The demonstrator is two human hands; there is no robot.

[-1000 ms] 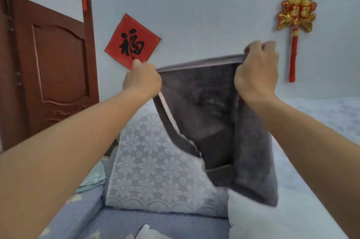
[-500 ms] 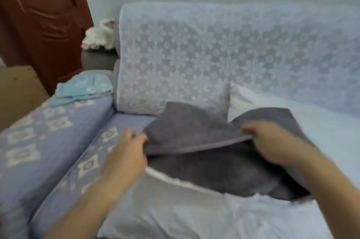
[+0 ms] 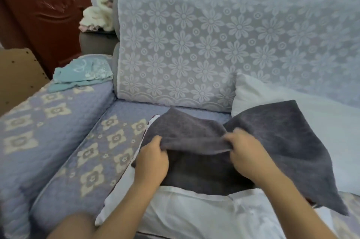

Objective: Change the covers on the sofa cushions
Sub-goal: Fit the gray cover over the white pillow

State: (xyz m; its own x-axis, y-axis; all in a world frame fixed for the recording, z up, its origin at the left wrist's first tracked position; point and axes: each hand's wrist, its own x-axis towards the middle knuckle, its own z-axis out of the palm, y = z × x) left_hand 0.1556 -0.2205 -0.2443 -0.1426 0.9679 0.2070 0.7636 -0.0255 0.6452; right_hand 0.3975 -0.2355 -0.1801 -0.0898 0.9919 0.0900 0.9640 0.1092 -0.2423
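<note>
**Floppy grey cover, grab it by the opening hem**

Fabric here looks soft, light and a bit plush, so I'd guess it sags wherever it isn't held; grey cushion cover [image 3: 253, 137] lies on the white cushion insert [image 3: 194, 211], in front of the lace-draped sofa backrest [image 3: 214, 40]; left hand [image 3: 152, 162] and right hand [image 3: 243, 153] each pinch the cover's upper hem, lifting the mouth apart; best hold is probably that hem near both corners; a second white insert [image 3: 272, 98] sits just right of the backrest's lace edge.

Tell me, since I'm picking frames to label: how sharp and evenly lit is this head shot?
Head view: soft, even light, no glare; both hands and the grey cover slightly blurred; wide-angle lens bows the sofa backrest; edges softer.
</note>
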